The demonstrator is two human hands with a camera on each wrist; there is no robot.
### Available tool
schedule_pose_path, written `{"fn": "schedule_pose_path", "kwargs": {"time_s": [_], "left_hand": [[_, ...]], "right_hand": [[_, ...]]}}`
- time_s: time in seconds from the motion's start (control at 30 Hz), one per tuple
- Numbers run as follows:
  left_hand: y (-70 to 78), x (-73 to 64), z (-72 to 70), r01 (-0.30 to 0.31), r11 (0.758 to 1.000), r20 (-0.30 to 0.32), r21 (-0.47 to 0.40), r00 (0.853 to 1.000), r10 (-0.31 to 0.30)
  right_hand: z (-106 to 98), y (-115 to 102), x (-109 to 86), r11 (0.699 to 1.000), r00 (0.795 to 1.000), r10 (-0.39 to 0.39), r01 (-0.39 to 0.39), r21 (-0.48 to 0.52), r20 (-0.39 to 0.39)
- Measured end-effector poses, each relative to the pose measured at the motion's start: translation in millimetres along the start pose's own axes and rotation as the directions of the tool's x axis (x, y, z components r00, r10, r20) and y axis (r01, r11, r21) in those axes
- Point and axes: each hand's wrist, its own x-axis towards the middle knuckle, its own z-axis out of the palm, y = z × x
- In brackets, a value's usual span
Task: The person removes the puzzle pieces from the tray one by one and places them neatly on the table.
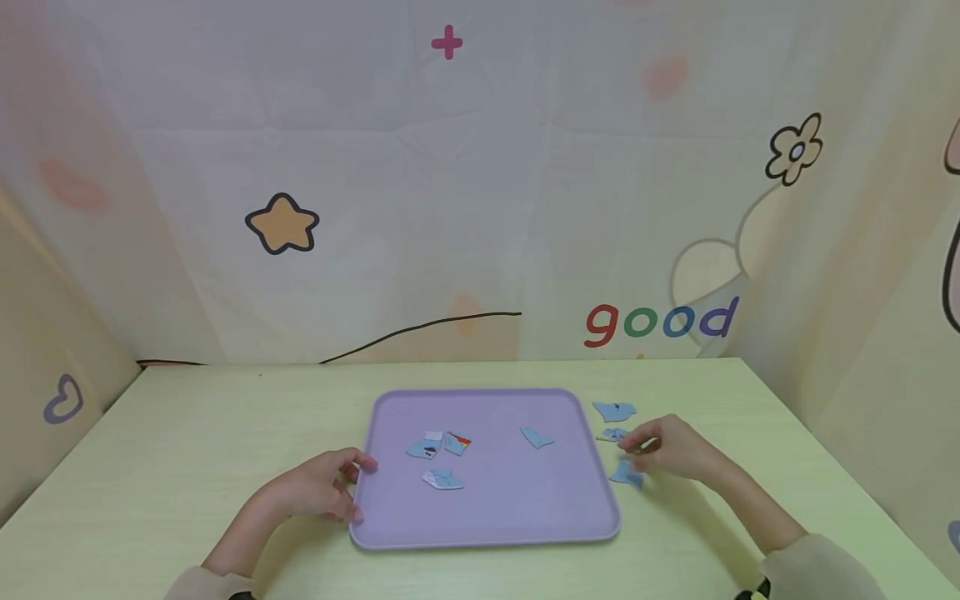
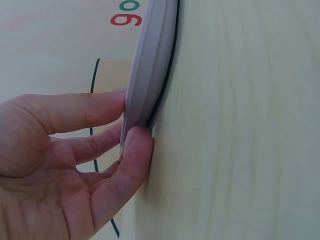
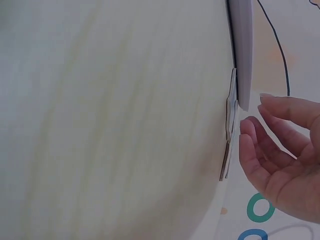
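A light purple tray (image 1: pixel 510 508) lies on the table with several thin, mostly light-blue picture puzzle pieces in it. One puzzle piece (image 1: pixel 537 437) is to the right in the tray; the others, such as a piece with red on it (image 1: pixel 457 442), are grouped at left. My left hand (image 1: pixel 315 485) holds the tray's left rim, thumb and fingers against the edge. Beyond the tray's right side, my right hand (image 1: pixel 671 450) hovers over loose pieces, fingers bent and apart from the thumb. In the right wrist view nothing shows between these fingertips (image 3: pixel 246 142).
Three blue puzzle pieces lie on the pale table (image 1: pixel 225 433) along the tray's right edge: a far piece (image 1: pixel 615 412), a middle piece (image 1: pixel 611 434) and a near piece (image 1: pixel 627 475). A printed cloth (image 1: pixel 450 208) hangs behind the table and at its sides.
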Motion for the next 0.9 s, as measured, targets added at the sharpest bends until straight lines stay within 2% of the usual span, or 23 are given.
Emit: {"fn": "schedule_pose_path", "kwargs": {"time_s": [0.57,0.77,0.9], "left_hand": [[-2.4,1.5,-0.4,0.003,1.0,0.002,-0.01,1.0,-0.003],[-2.0,1.3,-0.4,0.005,1.0,0.003,-0.009,1.0,-0.005],[-1.2,1.2,-0.3,0.009,1.0,0.004,-0.012,1.0,-0.009]], "right_hand": [[14.7,-29.3,21.8,0.996,1.0,-0.008,0.008,0.089,0.003],[22.1,-37.8,30.9,0.994,0.999,-0.032,0.033,0.102,-0.004],[27.5,-43.0,36.8,0.994,1.0,-0.014,0.016,0.113,-0.022]]}}
